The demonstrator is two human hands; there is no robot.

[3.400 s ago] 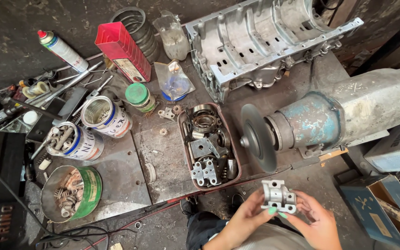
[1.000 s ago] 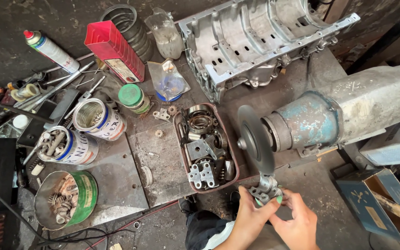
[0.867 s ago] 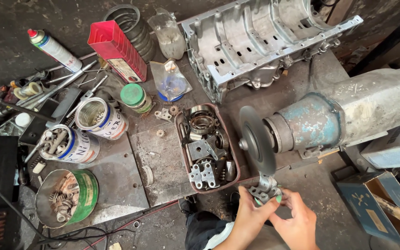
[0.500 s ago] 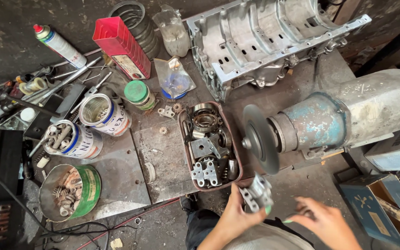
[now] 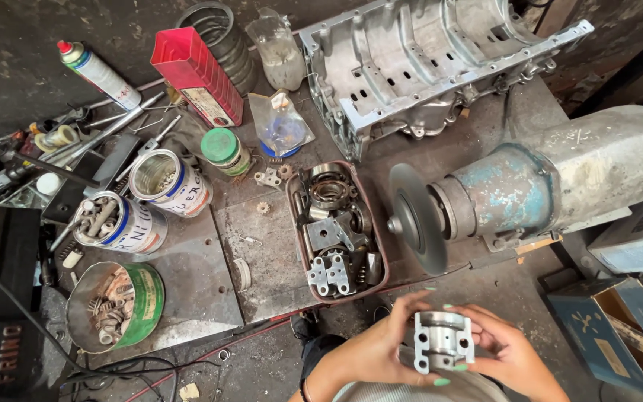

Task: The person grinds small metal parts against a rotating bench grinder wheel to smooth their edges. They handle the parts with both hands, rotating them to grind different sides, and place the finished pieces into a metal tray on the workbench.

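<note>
A small cast metal bracket (image 5: pixel 441 339) with bolt holes sits between both my hands at the bottom of the view. My left hand (image 5: pixel 377 348) grips its left side and my right hand (image 5: pixel 506 356) holds its right side. Just above them spins or rests the grey disc (image 5: pixel 416 217) of a bench grinder, whose blue-grey motor body (image 5: pixel 515 192) stretches to the right. A rust-red tray (image 5: pixel 378 246) to the left of the disc holds similar brackets, a bearing ring and other parts.
A large aluminium engine casing (image 5: pixel 426 59) lies at the top. Left of the tray stand two tins (image 5: pixel 169 182) of tools, a green tin (image 5: pixel 113 305) of bolts, a red box (image 5: pixel 196 74), a spray can (image 5: pixel 97 71) and a blue box (image 5: pixel 612 335) at right.
The bracket came away from the grinder disc, was held in my left hand alone for a moment, and is now gripped by both hands lower down.
</note>
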